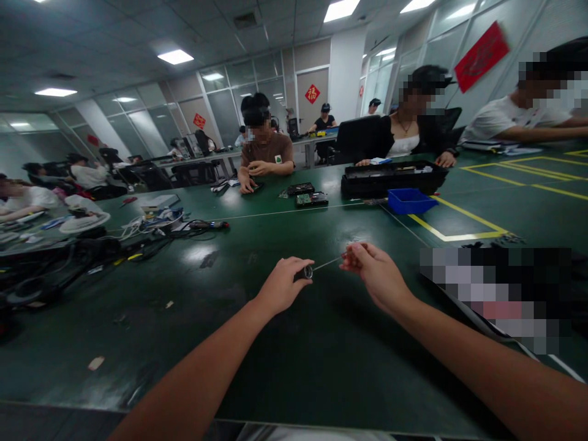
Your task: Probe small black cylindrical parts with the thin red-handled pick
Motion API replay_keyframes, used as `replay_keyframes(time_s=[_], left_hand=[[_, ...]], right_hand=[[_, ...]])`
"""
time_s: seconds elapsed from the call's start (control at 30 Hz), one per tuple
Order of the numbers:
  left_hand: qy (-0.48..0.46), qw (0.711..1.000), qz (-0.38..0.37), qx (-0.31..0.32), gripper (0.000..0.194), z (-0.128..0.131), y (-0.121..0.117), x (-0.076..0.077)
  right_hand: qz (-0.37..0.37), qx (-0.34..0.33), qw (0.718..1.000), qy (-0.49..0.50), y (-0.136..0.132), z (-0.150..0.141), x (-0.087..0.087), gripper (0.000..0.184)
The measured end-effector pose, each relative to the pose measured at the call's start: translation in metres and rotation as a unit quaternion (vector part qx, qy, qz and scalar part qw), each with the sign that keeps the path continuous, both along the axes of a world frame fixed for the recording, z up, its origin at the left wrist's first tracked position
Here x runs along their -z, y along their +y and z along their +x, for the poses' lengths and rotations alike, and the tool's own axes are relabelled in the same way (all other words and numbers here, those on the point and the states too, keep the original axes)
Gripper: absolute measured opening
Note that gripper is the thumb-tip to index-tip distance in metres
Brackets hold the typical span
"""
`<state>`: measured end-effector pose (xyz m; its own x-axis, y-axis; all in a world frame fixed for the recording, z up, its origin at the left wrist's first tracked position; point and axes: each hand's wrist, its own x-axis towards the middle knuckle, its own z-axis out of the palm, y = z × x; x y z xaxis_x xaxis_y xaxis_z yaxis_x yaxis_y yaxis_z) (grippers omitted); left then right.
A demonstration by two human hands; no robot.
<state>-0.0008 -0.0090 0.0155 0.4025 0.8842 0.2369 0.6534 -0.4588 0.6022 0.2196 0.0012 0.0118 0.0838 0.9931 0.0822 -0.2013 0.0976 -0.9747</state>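
Observation:
My left hand (282, 283) is closed around a small dark spool (307, 271) with a shiny round end, held just above the green table (275, 355). A thin pale wire (326, 264) runs from the spool up and right to my right hand (374, 269), whose fingertips pinch its free end. The two hands are about a hand's width apart, near the middle of the table in front of me.
A blue bin (410, 199) and a long black tray (392, 177) lie ahead on the right. Circuit boards (311, 198) rest mid-table. Tangled cables and tools (151, 229) spread at the left. People sit across and along both sides. Yellow tape lines (459, 235) mark the right area.

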Motion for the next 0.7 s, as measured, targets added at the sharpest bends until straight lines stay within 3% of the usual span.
replay_keyframes(time_s=[0.2,0.57,0.7], left_hand=[[-0.024,1.0,0.002,-0.001,0.042,0.002,-0.003,-0.002],[-0.053,0.999,0.005,-0.003,0.041,0.004,-0.003,0.0],[-0.046,0.999,0.0,-0.004,0.042,0.003,-0.003,0.001]], right_hand=[[0.049,-0.022,0.994,-0.095,-0.007,-0.002,-0.003,0.031],[0.058,-0.018,0.992,-0.107,-0.008,-0.001,-0.003,0.034],[0.079,-0.007,0.964,-0.253,-0.013,0.003,-0.013,0.037]])
